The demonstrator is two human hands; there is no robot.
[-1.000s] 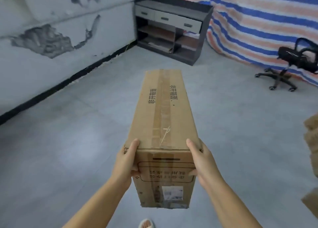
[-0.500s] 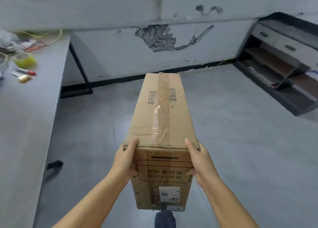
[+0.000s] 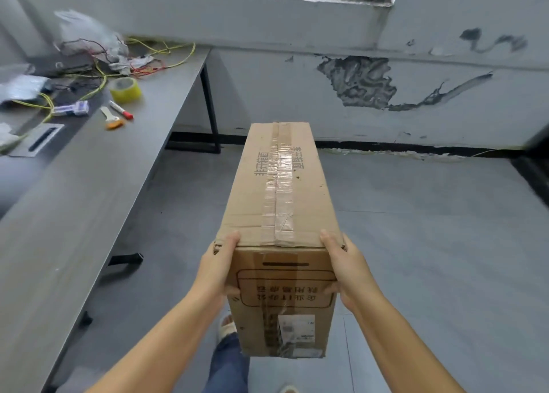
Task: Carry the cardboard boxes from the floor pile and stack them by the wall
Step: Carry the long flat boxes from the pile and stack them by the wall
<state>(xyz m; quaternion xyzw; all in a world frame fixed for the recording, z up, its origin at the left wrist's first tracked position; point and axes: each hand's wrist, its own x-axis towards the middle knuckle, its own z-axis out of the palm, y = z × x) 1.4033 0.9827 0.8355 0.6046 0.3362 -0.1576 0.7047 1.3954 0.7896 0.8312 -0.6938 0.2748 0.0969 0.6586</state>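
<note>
A long brown cardboard box, taped along its top and bearing a white label on its near end, is carried off the floor in front of me, pointing toward the wall. My left hand grips its near left edge, thumb on the end face and fingers round the side. My right hand grips the near right edge the same way. No box pile is in view.
A long grey table runs along the left, holding wires, a yellow tape roll, a marker and a scraper. Its black leg stands near the wall. A dark cabinet edge shows at far right. My foot and jeans leg show below the box.
The view has swung left: the cabinet has slid almost out on the right and the table now fills the left. The wall is nearer. Both hands keep the same hold on the box.
</note>
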